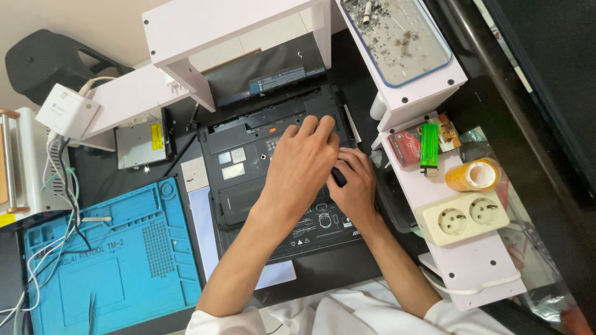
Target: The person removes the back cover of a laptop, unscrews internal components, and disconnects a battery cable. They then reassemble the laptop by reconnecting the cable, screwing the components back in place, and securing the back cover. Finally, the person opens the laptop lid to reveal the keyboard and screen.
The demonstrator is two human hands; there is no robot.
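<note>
Both hands (pixel 323 170) on upturned black laptop (pixel 248 180)

The left hand (pixel 298 167) covers the middle of the upturned laptop (pixel 248 180), so the panel under its palm cannot be seen. The right hand (pixel 355 186) closes round a dark tool (pixel 338 178); only a short stub shows, and its tip and kind cannot be told. Both forearms run off the near edge. The battery (pixel 273 80) at the far side lies half under the white shelf (pixel 236 37). The blue work mat (pixel 112 254) is cut by the near edge. The label symbols on the laptop's underside are too small to tell apart.
</note>
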